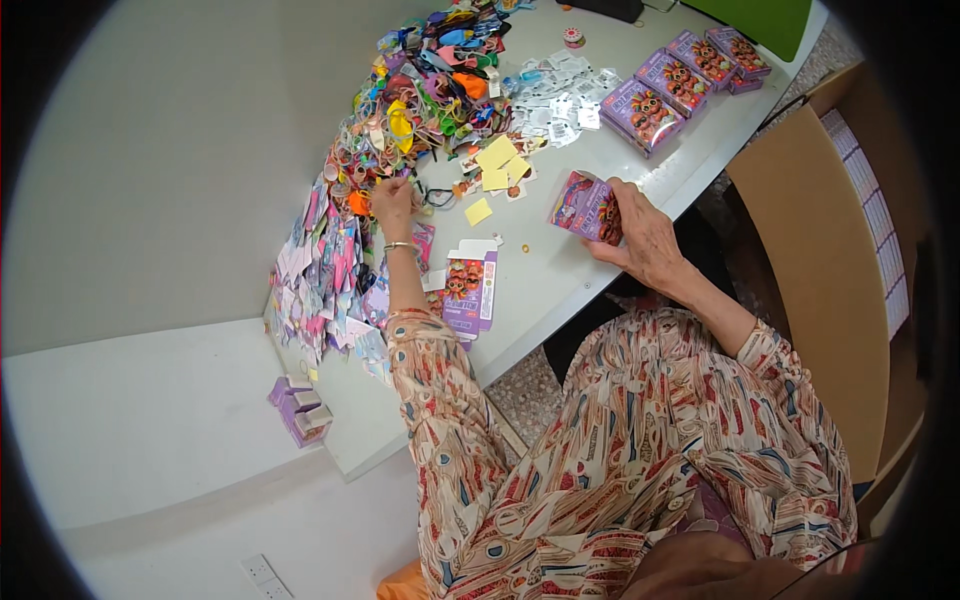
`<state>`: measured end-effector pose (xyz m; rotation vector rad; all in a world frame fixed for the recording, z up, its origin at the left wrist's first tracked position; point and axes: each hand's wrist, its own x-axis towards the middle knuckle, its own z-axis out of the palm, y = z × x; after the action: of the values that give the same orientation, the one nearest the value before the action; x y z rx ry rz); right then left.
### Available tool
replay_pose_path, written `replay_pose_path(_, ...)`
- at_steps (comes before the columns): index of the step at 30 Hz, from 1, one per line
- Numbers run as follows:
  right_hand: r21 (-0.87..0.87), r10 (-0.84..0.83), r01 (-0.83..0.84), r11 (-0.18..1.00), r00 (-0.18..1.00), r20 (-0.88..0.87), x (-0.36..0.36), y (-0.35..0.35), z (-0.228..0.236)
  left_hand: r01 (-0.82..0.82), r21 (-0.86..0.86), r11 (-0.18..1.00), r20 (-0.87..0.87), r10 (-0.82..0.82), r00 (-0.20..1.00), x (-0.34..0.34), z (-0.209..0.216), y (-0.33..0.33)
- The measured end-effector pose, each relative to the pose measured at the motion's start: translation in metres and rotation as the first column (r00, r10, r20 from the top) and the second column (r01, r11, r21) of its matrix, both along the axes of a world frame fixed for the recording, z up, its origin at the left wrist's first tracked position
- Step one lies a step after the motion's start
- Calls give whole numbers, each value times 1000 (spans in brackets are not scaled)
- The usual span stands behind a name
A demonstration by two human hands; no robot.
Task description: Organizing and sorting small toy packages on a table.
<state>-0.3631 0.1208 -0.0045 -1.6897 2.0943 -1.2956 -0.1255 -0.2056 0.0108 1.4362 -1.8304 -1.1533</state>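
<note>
My right hand (648,238) grips a small purple printed box (580,203) above the table, thumb and fingers on its sides. At the near edge of a large heap of small colourful trinkets (425,95), my left hand (393,207) has its fingers drawn together. Whatever is between those fingers is too small to make out. Beside my left forearm lies a flattened purple carton (468,290) with the same kind of print. Several yellow paper squares (497,155) lie between my two hands, and a dark looped item (437,197) rests right of my left hand.
Purple boxes (645,115) stand in a row at the far right of the table (550,265). Small white printed slips (570,100) lie behind the yellow squares. Pink and purple packets (325,265) pile up at left. A big cardboard carton (810,260) stands to my right.
</note>
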Motion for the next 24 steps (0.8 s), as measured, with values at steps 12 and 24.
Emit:
replay_pose_path(12,-24,25,-26,999,1000,-17,2,-2,6,264,-621,738,630,269,729,2,-35,-30)
replay_pose_path(24,6,36,-36,999,999,1,3,-3,10,67,-296,953,240,6,971,25,-2,-29)
